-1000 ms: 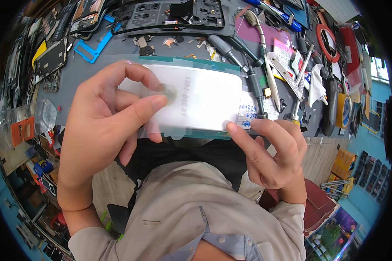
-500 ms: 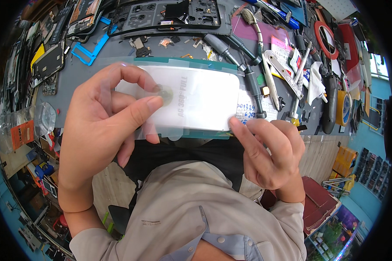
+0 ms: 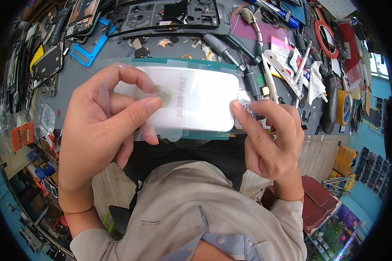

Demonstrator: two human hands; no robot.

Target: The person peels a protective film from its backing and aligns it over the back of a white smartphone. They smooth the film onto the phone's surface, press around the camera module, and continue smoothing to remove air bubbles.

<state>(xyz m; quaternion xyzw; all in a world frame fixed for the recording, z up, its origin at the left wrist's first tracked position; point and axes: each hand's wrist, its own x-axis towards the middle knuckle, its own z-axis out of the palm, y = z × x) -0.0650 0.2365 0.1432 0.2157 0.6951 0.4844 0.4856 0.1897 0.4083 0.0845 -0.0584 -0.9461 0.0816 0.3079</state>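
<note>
Near the front edge of the gray tabletop (image 3: 85, 78), we are keeping a white panel (image 3: 211, 100) between our two hands, its long sides running left to right; whether it is resting on the tabletop we cannot tell. A green sheet (image 3: 191, 64) is showing along its far and near sides, and clear film (image 3: 173, 122) is covering its left part. Our left hand (image 3: 96, 113) is closing thumb and forefinger in a pinch on a round greenish tab (image 3: 167, 95) over that film. Our right hand (image 3: 272, 139) is curling loosely, digits parted, gripping nothing that we can see; one fingertip is touching the panel's right edge. Beyond the panel, small parts (image 3: 139, 47) are lying scattered before a dark phone housing (image 3: 167, 18). A blue bracket (image 3: 89, 56) is lying farther left, and a yellow tape roll (image 3: 344, 108) is sitting well to the right.
</note>
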